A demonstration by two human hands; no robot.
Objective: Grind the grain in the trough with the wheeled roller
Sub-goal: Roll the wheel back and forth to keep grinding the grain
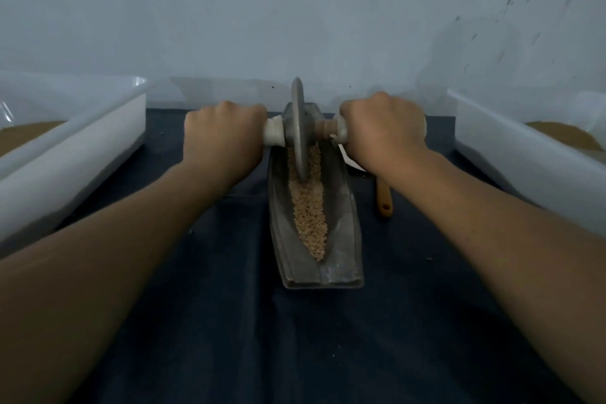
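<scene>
A long grey metal trough (344, 233) lies lengthwise on the dark cloth, pointing away from me. Pale tan grain (310, 216) fills its groove. The wheeled roller (299, 128), a grey metal disc on a crosswise axle with white handle ends, stands upright in the far half of the trough with its rim in the grain. My left hand (223, 131) grips the left handle. My right hand (383, 128) grips the right handle. Both arms are stretched forward.
A white plastic tub (82, 154) with brown meal in it stands at the left, and another white tub (524, 154) at the right. A small wooden spoon handle (384, 198) lies right of the trough. A pale wall rises close behind.
</scene>
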